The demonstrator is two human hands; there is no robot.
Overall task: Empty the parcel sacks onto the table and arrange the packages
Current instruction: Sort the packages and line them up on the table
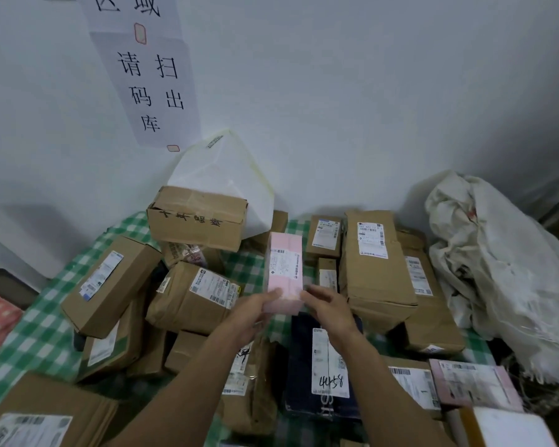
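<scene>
**Left hand (255,314) and right hand (329,309) hold one pink box (284,266) over the tabletop (39,327).**
The left hand grips the box's near left corner, thumb on top, and the right hand holds its near right side. The box points toward the far edge, label up. Under the wrists lies a navy parcel (300,366) labelled 4458. Brown cartons crowd the left side, with one large carton (197,217) at the far edge in front of a white bag (226,179). A crumpled white sack (497,269) is heaped at the right edge. A second pink box (471,387) lies toward the near right corner.
</scene>
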